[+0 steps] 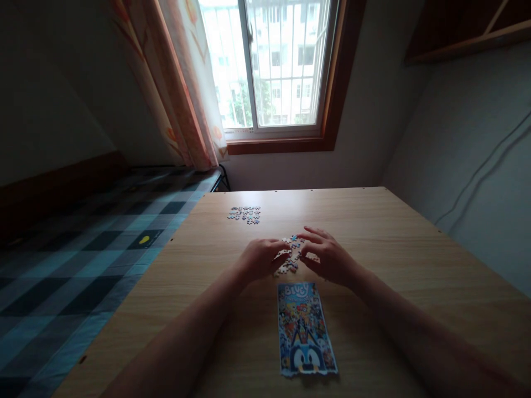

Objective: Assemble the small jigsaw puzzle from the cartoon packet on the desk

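Both my hands rest on a wooden table (pixel 398 243) over a small heap of loose jigsaw pieces (pixel 291 255). My left hand (pixel 260 257) is curled, its fingertips pinching at a piece on the heap's left side. My right hand (pixel 326 256) lies over the right side with fingers spread and stretched toward the pieces. Just in front of the heap, nearer to me, lies a colourful picture sheet (pixel 305 329) with a blue cartoon dog. A second, flatter cluster of pieces (pixel 245 214) sits farther away on the table, apart from both hands.
A bed with a blue and black checked cover (pixel 83 249) runs along the table's left edge. A window (pixel 282 63) with a patterned curtain (pixel 186 83) is behind the table. A wall with a hanging cable (pixel 481 171) is on the right.
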Demonstrator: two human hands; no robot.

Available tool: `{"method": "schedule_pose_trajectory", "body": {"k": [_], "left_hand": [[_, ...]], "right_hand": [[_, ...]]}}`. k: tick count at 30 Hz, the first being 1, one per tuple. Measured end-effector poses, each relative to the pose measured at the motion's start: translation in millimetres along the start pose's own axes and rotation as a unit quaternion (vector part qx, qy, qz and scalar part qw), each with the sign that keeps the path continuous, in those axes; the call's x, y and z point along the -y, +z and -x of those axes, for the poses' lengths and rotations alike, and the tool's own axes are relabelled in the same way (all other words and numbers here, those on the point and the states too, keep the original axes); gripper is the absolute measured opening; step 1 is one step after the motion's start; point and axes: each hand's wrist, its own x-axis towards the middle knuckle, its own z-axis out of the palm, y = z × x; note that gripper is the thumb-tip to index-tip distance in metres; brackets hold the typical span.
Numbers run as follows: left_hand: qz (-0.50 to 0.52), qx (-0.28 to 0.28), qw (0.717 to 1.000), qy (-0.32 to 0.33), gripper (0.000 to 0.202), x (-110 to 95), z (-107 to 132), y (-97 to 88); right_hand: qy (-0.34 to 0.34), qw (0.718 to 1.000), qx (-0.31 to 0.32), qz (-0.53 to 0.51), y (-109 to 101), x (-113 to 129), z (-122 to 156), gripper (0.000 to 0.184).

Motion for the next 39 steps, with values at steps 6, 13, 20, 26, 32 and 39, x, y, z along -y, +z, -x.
{"method": "schedule_pose_trajectory", "body": {"k": [6, 13, 20, 26, 32, 39], "left_hand": [[0.082, -0.026, 0.996, 0.034, 0.022, -17.1, -2.7, -6.8], [0.068, -0.018, 0.998, 0.006, 0.021, -14.0, -5.4, -2.7], [-0.129, -0.044, 0.958, -0.251, 0.026, 49.7, 8.6, -28.0], [-0.138, 0.018, 0.909, -0.393, 0.027, 97.7, 25.7, -35.3], [-0.136, -0.024, 0.900, -0.413, 0.024, 99.0, 25.9, -37.4], [-0.194, 0.016, 0.903, -0.383, 0.029, 80.2, 21.4, -36.0]], "right_hand": [[-0.011, 0.998, -0.053, -0.024, -3.5, 12.3, -4.5, 0.012], [-0.010, 0.996, -0.062, -0.057, 2.2, 9.7, -3.7, 0.010], [0.069, 0.992, -0.107, -0.027, -15.3, -25.4, 5.3, 0.015], [0.207, 0.960, -0.187, -0.023, -15.5, -56.5, 13.7, 0.017], [0.287, 0.930, -0.228, -0.035, -10.5, -72.9, 20.4, 0.021], [0.465, 0.828, -0.285, -0.134, -7.1, -103.5, 31.5, 0.030]]}}
